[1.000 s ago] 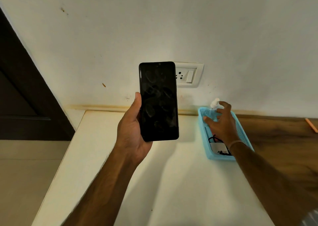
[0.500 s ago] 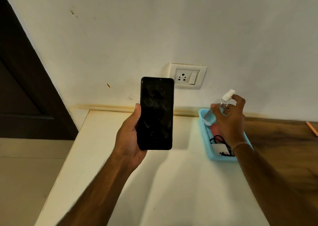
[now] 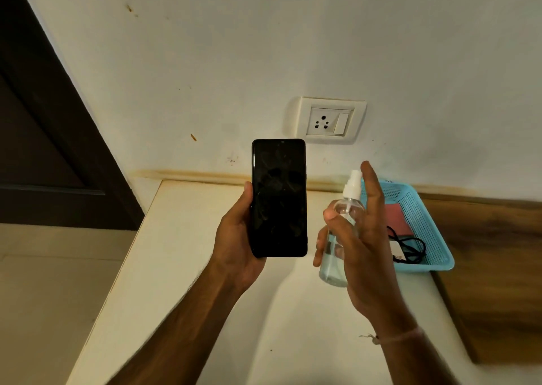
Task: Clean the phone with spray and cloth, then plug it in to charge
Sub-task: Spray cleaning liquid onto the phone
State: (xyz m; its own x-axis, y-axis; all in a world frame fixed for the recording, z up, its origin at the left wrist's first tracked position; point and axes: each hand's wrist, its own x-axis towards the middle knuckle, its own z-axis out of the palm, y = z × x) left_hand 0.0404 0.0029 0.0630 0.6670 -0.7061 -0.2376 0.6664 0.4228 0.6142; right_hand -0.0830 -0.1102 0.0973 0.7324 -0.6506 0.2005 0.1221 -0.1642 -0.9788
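My left hand (image 3: pixel 234 244) holds a black phone (image 3: pixel 279 198) upright over the cream table, its smudged dark screen facing me. Just to its right, my right hand (image 3: pixel 362 249) grips a clear spray bottle (image 3: pixel 341 229) with a white nozzle, the index finger raised beside the nozzle top. The nozzle sits close to the phone's right edge. A blue plastic basket (image 3: pixel 422 217) behind my right hand holds a pink cloth (image 3: pixel 396 220) and a black cable with a white charger (image 3: pixel 406 246). A wall socket (image 3: pixel 330 120) with a switch is above the phone.
The cream table (image 3: pixel 181 267) ends at its left edge, with pale floor beyond. A dark door (image 3: pixel 44 135) stands at the left. Wood-grain surface (image 3: pixel 492 267) adjoins the table on the right.
My right hand lifted the spray bottle out of the basket and brought it left, next to the phone. The phone came slightly lower in my left hand.
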